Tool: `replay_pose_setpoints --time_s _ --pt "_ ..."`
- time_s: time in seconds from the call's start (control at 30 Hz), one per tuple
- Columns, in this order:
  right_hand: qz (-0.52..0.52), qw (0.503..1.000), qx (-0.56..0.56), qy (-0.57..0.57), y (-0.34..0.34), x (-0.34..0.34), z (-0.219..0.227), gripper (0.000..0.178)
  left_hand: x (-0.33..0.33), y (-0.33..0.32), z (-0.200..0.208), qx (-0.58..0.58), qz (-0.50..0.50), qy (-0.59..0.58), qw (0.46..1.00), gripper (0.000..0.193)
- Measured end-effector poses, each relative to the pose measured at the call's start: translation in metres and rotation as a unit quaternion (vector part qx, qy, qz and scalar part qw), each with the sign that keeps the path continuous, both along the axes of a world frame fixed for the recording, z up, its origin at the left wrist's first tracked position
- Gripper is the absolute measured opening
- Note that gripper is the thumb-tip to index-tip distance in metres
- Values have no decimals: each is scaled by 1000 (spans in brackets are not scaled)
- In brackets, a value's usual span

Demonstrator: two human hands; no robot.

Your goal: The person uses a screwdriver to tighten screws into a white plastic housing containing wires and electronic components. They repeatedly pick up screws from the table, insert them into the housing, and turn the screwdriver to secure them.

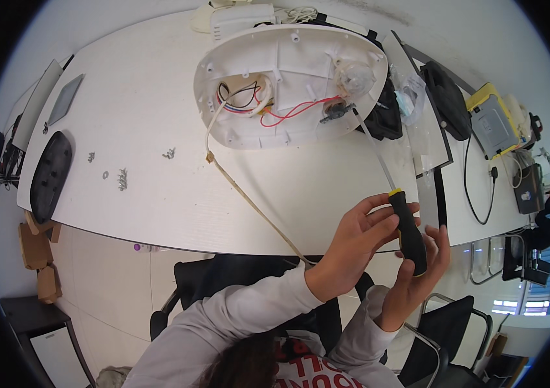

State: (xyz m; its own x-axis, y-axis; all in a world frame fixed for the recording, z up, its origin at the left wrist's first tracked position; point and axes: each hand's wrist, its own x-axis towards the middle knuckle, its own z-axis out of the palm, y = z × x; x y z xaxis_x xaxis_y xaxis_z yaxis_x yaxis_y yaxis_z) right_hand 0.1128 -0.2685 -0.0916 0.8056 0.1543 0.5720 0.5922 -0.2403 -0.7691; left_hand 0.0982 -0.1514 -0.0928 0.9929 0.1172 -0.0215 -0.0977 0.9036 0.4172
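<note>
A long screwdriver (411,238) with a black handle, yellow collar and thin metal shaft slants up and left from my hands. My left hand (347,242) grips the handle just below the collar. Around the handle's lower end curl the thumb and fingers of my right hand (422,275). The shaft's tip reaches the edge of an oval white plastic housing (307,74), beside a small dark part (335,113). Inside the housing are red wires (291,115), a coil of dark wires (239,97) and a clear round part (356,79). A beige cable (249,197) runs from it toward me.
Small screws (122,180) lie in groups on the white table (139,84). At the left are a black oval cover (51,176) and a grey flat plate (66,100). Plastic bags (411,100) and a yellow-grey case (494,121) sit to the right. Chairs stand below.
</note>
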Motion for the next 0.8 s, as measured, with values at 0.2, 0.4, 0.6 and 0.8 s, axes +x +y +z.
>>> replay_pose_setpoints --time_s 0.2,0.4,0.6,0.8 --pt "-11 988 4 154 -9 -9 -6 39 2 1 -2 26 5 7 1000 48" --pt "25 993 -118 -10 -10 -8 -4 46 2 6 -1 56 -53 46 996 52" --pt "49 989 -135 -34 -10 -8 9 32 -1 7 -5 23 -3 37 999 52" --pt "-14 996 -85 -30 -6 -1 -2 51 0 6 -5 -10 -7 -3 1000 43"
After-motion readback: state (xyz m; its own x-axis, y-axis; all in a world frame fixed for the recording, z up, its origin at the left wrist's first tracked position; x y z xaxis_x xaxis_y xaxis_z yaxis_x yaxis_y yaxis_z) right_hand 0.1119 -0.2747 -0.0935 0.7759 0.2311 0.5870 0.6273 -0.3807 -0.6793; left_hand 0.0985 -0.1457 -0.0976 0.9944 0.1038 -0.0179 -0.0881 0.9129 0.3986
